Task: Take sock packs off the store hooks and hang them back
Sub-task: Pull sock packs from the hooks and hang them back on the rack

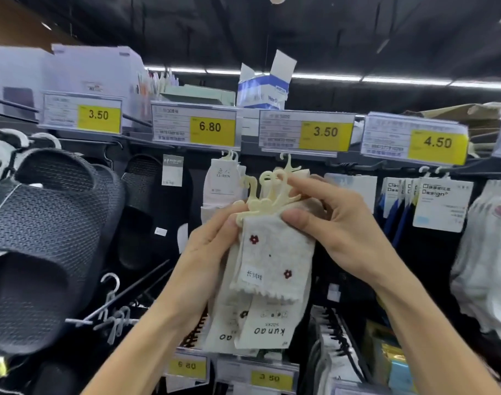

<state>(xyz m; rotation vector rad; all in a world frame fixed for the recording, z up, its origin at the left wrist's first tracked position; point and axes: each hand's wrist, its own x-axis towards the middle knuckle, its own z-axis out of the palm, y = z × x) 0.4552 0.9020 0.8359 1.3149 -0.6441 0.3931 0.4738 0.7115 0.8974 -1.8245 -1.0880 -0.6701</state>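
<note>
The left grip is pinching the sock packs near their top, thumb pressing just under the cream hangers. The right grip is clamping the same bundle from the other side, thumb on the fabric and fingers curling over the hanger loops. The packs are hanging in the air between both grips, in front of the rack and below the 3.50 price tag, on no hook. The loops are fanning out unevenly, so one is likely missing the hook in threading. A loosely pinched pack is also risking a slide and a drop. Black slippers are hanging well apart, leftward.
</note>
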